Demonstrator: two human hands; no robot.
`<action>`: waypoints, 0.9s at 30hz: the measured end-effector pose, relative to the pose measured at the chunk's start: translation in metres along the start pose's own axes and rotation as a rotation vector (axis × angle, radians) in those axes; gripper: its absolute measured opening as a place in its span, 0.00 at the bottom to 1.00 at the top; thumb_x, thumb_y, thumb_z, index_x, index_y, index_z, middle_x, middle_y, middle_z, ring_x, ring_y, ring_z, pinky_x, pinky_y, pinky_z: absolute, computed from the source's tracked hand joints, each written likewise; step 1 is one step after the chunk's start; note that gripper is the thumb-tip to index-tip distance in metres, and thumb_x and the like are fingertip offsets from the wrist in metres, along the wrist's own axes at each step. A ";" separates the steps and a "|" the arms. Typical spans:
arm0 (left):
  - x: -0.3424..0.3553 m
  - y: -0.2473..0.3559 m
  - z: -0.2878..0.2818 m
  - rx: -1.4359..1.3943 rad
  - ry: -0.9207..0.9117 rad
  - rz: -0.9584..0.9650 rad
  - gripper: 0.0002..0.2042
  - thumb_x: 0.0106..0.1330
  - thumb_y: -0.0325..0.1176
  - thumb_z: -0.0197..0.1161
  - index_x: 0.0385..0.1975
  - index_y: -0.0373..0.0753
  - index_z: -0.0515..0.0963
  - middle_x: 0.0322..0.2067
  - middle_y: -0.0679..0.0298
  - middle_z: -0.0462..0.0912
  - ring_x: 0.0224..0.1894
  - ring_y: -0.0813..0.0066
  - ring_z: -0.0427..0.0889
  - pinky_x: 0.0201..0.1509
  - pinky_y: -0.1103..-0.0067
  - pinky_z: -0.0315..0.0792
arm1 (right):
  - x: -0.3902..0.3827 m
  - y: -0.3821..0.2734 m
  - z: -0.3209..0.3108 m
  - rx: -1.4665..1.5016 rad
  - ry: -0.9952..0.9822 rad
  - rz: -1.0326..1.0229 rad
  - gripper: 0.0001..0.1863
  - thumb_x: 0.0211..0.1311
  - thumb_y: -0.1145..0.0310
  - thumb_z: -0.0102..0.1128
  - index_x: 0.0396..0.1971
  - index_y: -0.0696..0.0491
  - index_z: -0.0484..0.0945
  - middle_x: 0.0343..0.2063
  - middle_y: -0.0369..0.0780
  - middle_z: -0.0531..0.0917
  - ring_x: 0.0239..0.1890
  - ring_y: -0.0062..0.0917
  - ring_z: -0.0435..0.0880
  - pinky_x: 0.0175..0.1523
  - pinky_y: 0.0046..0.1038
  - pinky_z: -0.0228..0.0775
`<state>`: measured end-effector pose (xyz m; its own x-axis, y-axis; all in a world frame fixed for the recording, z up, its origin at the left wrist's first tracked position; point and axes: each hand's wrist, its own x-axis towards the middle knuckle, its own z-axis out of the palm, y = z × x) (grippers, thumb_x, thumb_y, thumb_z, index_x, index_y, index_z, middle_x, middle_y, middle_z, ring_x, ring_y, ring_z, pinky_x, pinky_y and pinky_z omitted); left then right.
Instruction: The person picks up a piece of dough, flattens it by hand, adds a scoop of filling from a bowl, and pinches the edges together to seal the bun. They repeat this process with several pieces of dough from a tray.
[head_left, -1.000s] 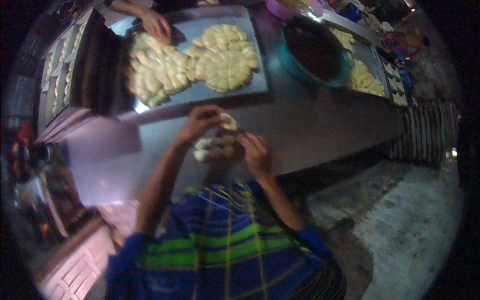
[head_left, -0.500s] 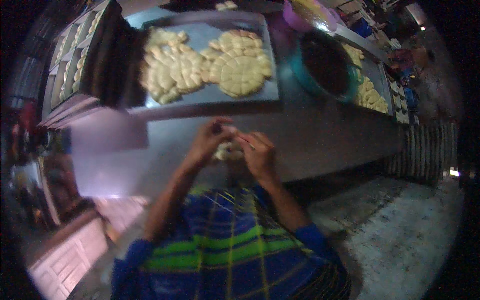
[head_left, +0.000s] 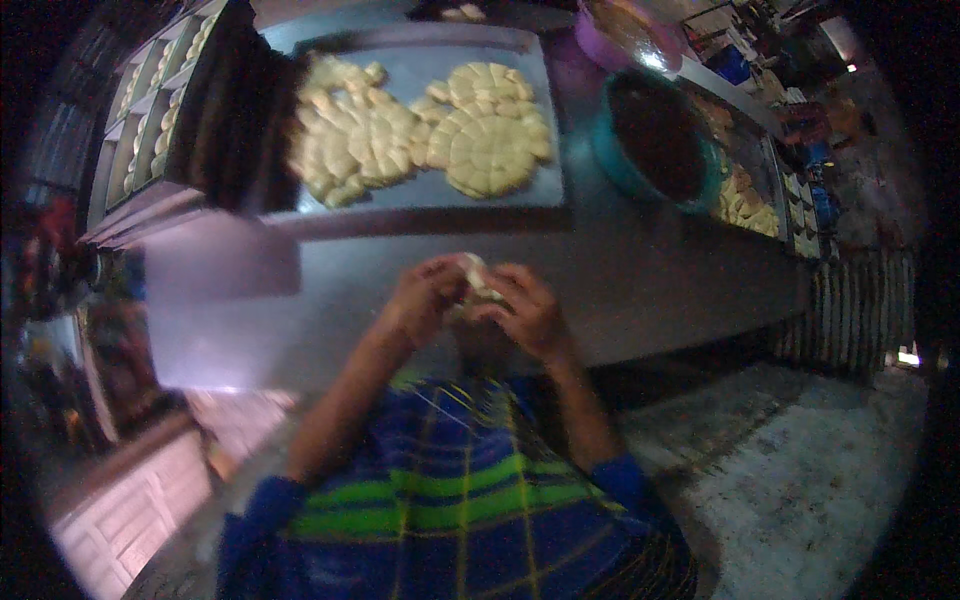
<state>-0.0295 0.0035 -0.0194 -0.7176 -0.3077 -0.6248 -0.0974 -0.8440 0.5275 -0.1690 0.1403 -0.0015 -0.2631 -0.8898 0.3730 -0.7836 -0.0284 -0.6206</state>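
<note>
Over the near part of the metal table (head_left: 350, 340), my two hands meet at a small piece of pale dough (head_left: 478, 276). My left hand (head_left: 424, 296) pinches it from the left with bent fingers. From the right, the fingers of my right hand (head_left: 528, 308) close on the same piece. A little more pale dough shows below and between the hands, mostly hidden by them. Beyond my hands lies a shallow metal tray (head_left: 408, 80). On it, many flattened dough portions (head_left: 490, 150) press together in two broad clusters.
A teal basin (head_left: 612, 150) of dark brown filling stands right of the tray, with a purple basin (head_left: 590, 45) behind it. Farther right, another tray holds dough portions (head_left: 745, 210). Stacked trays (head_left: 150, 185) with shaped dough rise at the left.
My hands have shifted slightly lower and turned around the dough piece, which shows more between the fingers. They now cover most of the dough seen beneath them before.
</note>
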 end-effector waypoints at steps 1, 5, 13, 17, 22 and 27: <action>0.002 0.001 -0.002 0.011 -0.016 0.002 0.16 0.66 0.42 0.67 0.49 0.43 0.77 0.38 0.69 0.83 0.38 0.75 0.81 0.33 0.78 0.73 | 0.000 0.000 -0.001 -0.062 -0.016 -0.062 0.18 0.54 0.73 0.67 0.47 0.50 0.82 0.42 0.39 0.81 0.42 0.35 0.83 0.46 0.34 0.79; 0.002 -0.004 0.003 0.140 0.024 0.094 0.16 0.66 0.43 0.66 0.48 0.41 0.79 0.36 0.67 0.83 0.35 0.76 0.82 0.30 0.80 0.73 | -0.004 0.012 0.001 -0.153 -0.036 -0.215 0.20 0.50 0.73 0.70 0.47 0.49 0.82 0.43 0.39 0.79 0.41 0.35 0.82 0.46 0.34 0.79; -0.017 0.000 0.006 0.531 -0.067 0.383 0.16 0.68 0.43 0.63 0.47 0.38 0.82 0.33 0.67 0.85 0.29 0.82 0.80 0.25 0.86 0.70 | 0.010 -0.012 -0.004 0.138 0.054 0.248 0.11 0.54 0.69 0.71 0.38 0.54 0.84 0.41 0.41 0.80 0.40 0.32 0.83 0.43 0.31 0.78; -0.027 0.009 0.011 0.512 -0.098 0.258 0.16 0.68 0.42 0.63 0.45 0.37 0.82 0.33 0.67 0.85 0.34 0.81 0.81 0.31 0.83 0.73 | 0.011 -0.004 -0.005 0.285 -0.028 0.382 0.11 0.54 0.68 0.73 0.36 0.56 0.86 0.39 0.43 0.84 0.40 0.30 0.84 0.42 0.29 0.77; -0.007 -0.019 -0.005 0.720 -0.109 0.390 0.10 0.67 0.35 0.65 0.41 0.34 0.83 0.34 0.65 0.85 0.36 0.78 0.80 0.39 0.79 0.76 | 0.005 0.007 -0.011 0.400 -0.147 0.516 0.07 0.55 0.71 0.71 0.34 0.56 0.87 0.33 0.43 0.88 0.37 0.29 0.86 0.43 0.29 0.77; 0.000 -0.018 0.010 0.681 -0.049 0.489 0.08 0.65 0.29 0.66 0.41 0.34 0.79 0.36 0.63 0.83 0.38 0.77 0.81 0.44 0.77 0.77 | 0.005 0.020 -0.023 0.337 -0.157 0.565 0.06 0.57 0.72 0.69 0.33 0.57 0.86 0.32 0.41 0.87 0.35 0.26 0.87 0.40 0.28 0.78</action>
<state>-0.0348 0.0237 -0.0230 -0.8146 -0.5375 -0.2180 -0.1513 -0.1659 0.9745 -0.1989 0.1457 0.0034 -0.4763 -0.8645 -0.1605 -0.3250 0.3427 -0.8814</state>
